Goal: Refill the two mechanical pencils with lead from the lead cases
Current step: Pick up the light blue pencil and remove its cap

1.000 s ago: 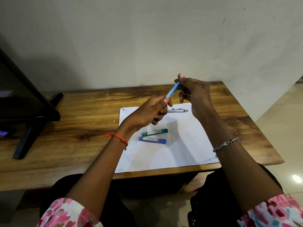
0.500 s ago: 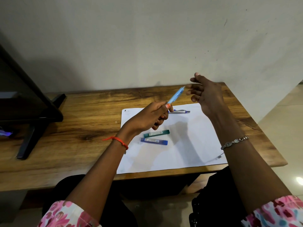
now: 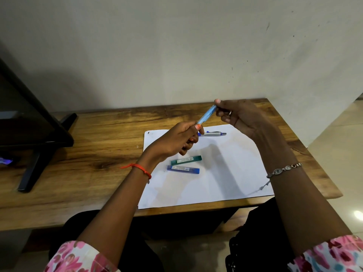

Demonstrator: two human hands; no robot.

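Note:
My left hand (image 3: 176,139) holds a light blue mechanical pencil (image 3: 206,114) by its lower end, tilted up to the right above the table. My right hand (image 3: 241,116) pinches the pencil's upper end with thumb and forefinger. A second pencil (image 3: 213,133), silver with blue ends, lies flat on the white paper sheet (image 3: 225,169), partly hidden behind my left fingers. Two lead cases lie side by side on the sheet below my left hand: a green lead case (image 3: 186,160) and a blue lead case (image 3: 183,169).
The wooden table (image 3: 88,154) stands against a pale wall. A black monitor with a slanted stand (image 3: 35,154) occupies the left end. The table's right edge drops off to a tiled floor (image 3: 345,154). My lap is below the front edge.
My right hand had let go and spread away from the pencil half a second ago; now it has come back and pinches the pencil's upper end. The left hand kept its hold.

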